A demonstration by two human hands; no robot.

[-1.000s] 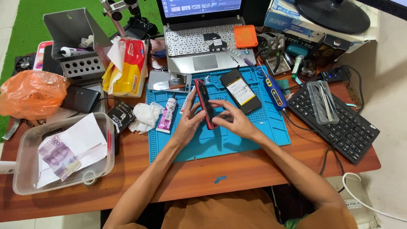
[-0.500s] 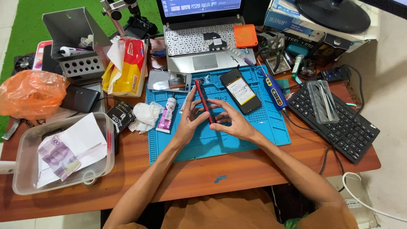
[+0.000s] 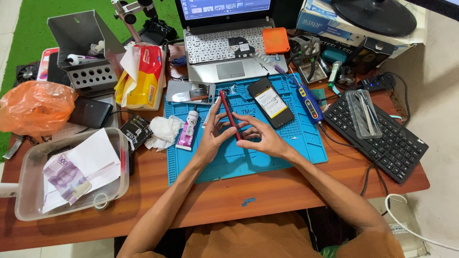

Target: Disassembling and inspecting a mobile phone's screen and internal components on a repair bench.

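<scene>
While the head camera looks down on the cluttered wooden table (image 3: 296, 186), both hands meet over the blue work mat (image 3: 248, 157), with a red-edged phone (image 3: 230, 113) standing on its long edge between them. The phone sits in the middle of the mat, just left of a second, opened phone (image 3: 271, 102) lying flat with its pale inner parts showing. Its long axis runs from near the person away toward the laptop (image 3: 224, 48), leaning slightly to the left at the far end; only the thin red side faces the camera.

The left hand (image 3: 213, 134) lies on the phone's left side, fingers stretched upward along it and touching its face. The right hand (image 3: 262, 136) comes in from the right, its fingers curled and pressed against the near end of the phone. Each hand's grip is pressed together on the phone, so the device is pinched between the two hands rather than resting flat.

Just left of the left hand a white glue tube (image 3: 187, 131) with a pink band lies on the mat edge, beside a crumpled white tissue (image 3: 164, 131). A blue electric screwdriver (image 3: 308, 101) lies at the mat's right edge, and a black keyboard (image 3: 382, 138) sits further right. A clear plastic tray (image 3: 28, 181) with paper in it stands at the table's left end.
</scene>
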